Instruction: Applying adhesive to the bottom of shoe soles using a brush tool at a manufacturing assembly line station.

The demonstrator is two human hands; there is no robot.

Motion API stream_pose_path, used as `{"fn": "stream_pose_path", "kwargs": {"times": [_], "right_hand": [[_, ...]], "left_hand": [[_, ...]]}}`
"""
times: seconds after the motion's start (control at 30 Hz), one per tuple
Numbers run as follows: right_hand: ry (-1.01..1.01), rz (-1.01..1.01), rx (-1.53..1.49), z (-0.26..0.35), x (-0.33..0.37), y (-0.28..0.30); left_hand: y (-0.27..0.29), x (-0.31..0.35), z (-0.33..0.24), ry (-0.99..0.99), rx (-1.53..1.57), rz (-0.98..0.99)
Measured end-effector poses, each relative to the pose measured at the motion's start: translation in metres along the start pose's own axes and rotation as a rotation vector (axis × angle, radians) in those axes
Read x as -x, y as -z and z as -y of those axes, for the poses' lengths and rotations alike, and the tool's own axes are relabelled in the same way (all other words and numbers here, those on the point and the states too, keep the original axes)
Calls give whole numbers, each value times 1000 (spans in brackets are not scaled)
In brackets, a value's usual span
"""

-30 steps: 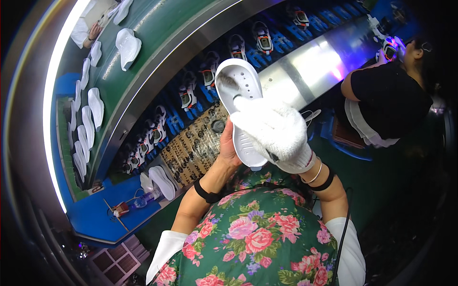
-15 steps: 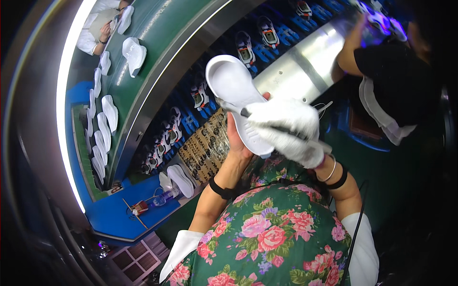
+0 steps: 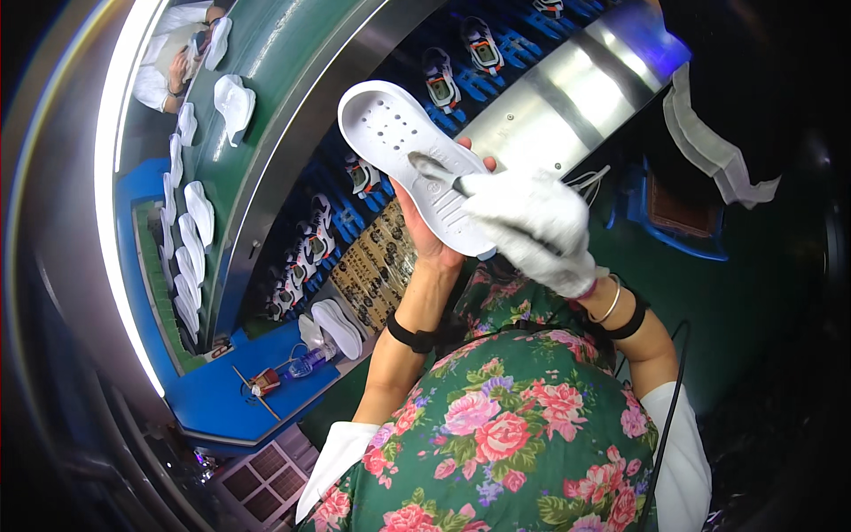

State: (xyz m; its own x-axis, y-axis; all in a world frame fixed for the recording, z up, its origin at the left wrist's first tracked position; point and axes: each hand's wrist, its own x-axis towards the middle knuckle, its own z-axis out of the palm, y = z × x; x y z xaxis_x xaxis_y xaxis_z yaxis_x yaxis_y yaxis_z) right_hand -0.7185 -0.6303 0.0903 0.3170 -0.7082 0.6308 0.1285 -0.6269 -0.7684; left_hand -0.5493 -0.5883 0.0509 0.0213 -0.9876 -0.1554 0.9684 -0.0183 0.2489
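Note:
A white shoe sole (image 3: 390, 120), its inner face with small holes and ridges turned up, rests in my bare left hand (image 3: 427, 232). The palm is beneath it, and fingertips show past its far edge. My right hand (image 3: 536, 226), in a white glove, is closed around a brush (image 3: 434, 170). The brush's head lies against the middle of the sole's inner face. Most of its handle is hidden by the glove.
White soles (image 3: 202, 215) line a green conveyor belt (image 3: 288, 40) at left, where another person works. Shoe uppers (image 3: 479, 49) stand on a rack beyond a metal panel (image 3: 567, 97). A bottle (image 3: 308, 362) and paired soles (image 3: 337, 328) sit near a blue table (image 3: 213, 403). A stool (image 3: 678, 213) stands right.
The sole has moved left and slightly up and tilted, so its heel holes show. The brush has shifted across its inner face. The person at upper right has left the view.

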Motion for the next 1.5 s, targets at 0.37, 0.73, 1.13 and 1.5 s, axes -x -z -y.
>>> {"fn": "stream_pose_path", "kwargs": {"times": [0.37, 0.73, 1.13, 1.5], "right_hand": [[103, 106, 41, -5, 12, 4], [93, 197, 7, -3, 31, -6], [38, 302, -95, -3, 31, -11], [-145, 386, -327, -3, 40, -3]], "left_hand": [[1, -8, -5, 46, 5, 58], [7, -7, -18, 67, -18, 64], [18, -8, -47, 176, -85, 107], [25, -4, -54, 306, -180, 186]]}}
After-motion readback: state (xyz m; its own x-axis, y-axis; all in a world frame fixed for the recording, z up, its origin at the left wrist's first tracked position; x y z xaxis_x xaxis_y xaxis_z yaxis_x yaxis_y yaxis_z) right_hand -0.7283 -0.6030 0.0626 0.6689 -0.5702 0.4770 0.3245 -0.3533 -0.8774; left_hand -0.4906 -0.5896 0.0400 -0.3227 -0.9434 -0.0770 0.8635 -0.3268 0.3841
